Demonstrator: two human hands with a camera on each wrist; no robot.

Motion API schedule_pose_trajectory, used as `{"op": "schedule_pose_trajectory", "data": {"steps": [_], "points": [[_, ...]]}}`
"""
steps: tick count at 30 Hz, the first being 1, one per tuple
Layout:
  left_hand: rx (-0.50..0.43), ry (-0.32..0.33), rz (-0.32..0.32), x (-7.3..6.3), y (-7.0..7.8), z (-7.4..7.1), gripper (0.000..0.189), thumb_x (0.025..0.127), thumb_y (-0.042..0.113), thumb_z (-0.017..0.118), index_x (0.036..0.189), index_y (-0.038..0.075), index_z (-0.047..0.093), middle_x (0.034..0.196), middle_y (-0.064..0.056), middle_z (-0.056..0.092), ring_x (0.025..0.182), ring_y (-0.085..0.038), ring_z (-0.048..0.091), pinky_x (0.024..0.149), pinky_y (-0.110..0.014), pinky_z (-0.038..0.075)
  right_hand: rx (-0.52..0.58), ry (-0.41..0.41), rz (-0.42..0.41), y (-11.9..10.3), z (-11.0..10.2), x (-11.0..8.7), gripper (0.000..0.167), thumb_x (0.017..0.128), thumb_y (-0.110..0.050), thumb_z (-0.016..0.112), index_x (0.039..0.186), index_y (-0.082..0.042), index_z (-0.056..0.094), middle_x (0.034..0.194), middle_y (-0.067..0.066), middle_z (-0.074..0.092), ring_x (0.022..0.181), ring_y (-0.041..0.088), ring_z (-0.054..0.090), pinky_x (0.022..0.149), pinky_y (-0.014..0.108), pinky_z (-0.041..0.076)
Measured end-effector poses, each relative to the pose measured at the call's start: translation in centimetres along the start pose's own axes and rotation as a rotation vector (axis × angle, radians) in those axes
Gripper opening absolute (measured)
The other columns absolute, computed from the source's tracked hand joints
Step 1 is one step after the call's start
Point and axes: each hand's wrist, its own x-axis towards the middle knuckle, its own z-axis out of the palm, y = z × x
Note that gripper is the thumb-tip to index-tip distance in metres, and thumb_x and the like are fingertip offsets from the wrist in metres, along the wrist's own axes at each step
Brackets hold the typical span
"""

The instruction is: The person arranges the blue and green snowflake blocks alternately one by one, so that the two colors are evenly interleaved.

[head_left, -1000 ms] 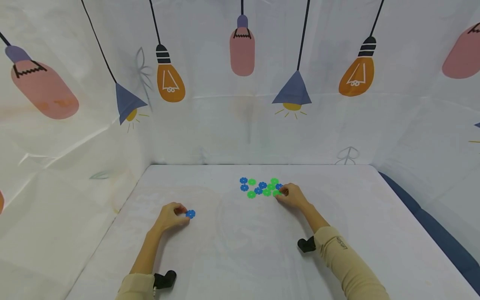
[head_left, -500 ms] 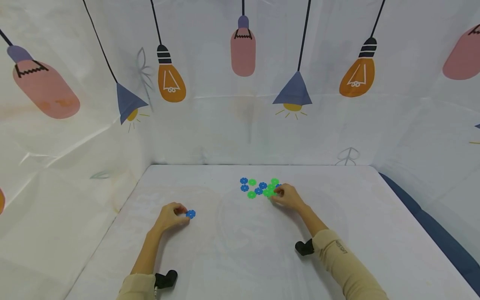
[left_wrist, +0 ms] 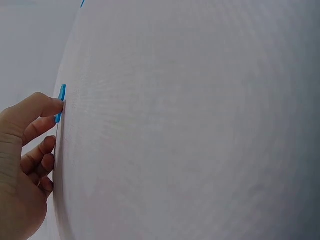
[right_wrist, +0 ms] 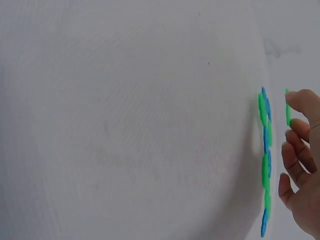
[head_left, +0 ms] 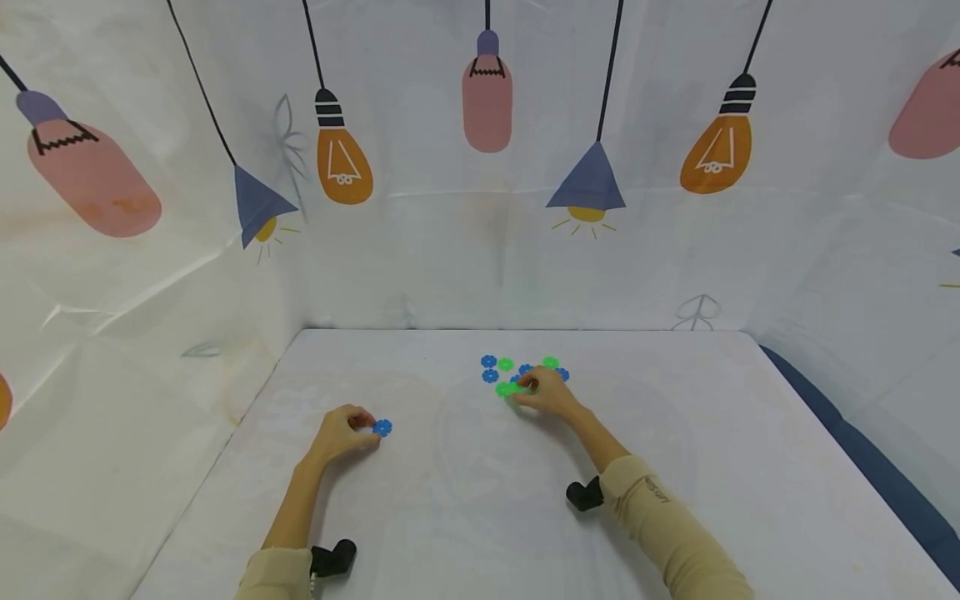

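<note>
My left hand (head_left: pixel 341 433) pinches a blue flower-shaped disc (head_left: pixel 382 427) by its edge, low over the left part of the table. In the left wrist view that disc (left_wrist: pixel 61 102) stands edge-on between thumb and finger. Farther back, my right hand (head_left: pixel 547 393) is over the group of small flower discs. Its thumb and finger pinch a green flower disc (right_wrist: pixel 288 107), lifted off the others in the right wrist view. Around it lie blue discs (head_left: pixel 490 376) and green discs (head_left: pixel 551 362), several partly hidden behind the hand.
The white table (head_left: pixel 465 517) ends at a back wall covering (head_left: pixel 435 258) printed with lamps. Black wrist devices (head_left: pixel 333 558) stick out from both sleeves. Dark blue fabric (head_left: pixel 862 437) runs along the right edge of the table.
My right hand has moved left across the disc group, now carrying a green disc from its right end. A blue disc at the right has come into view. The left hand stays put.
</note>
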Motion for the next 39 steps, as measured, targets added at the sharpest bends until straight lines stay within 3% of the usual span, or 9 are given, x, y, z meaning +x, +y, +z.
{"op": "schedule_pose_trajectory", "data": {"steps": [19,39], "points": [[-0.014,-0.003,0.001,0.1,0.0,0.0,0.026,0.067,0.015,0.080,0.086,0.000,0.069,0.085,-0.007,0.063,0.081,-0.020,0.055,0.076,-0.036,0.044,0.007,-0.053,-0.128,-3.6,4.2,3.1,0.028,0.079,-0.019,0.074,0.097,0.002,0.068,0.092,0.011,0.065,0.083,0.021,0.057,0.072,0.026,0.046],[-0.026,0.006,0.014,0.0,-0.1,0.0,0.024,0.067,0.013,0.079,0.085,0.001,0.069,0.085,-0.008,0.063,0.080,-0.020,0.055,0.074,-0.036,0.045,0.075,-0.130,-0.124,-7.1,8.6,5.0,0.028,0.080,-0.020,0.074,0.099,0.000,0.068,0.095,0.008,0.063,0.086,0.017,0.055,0.074,0.023,0.044]]}}
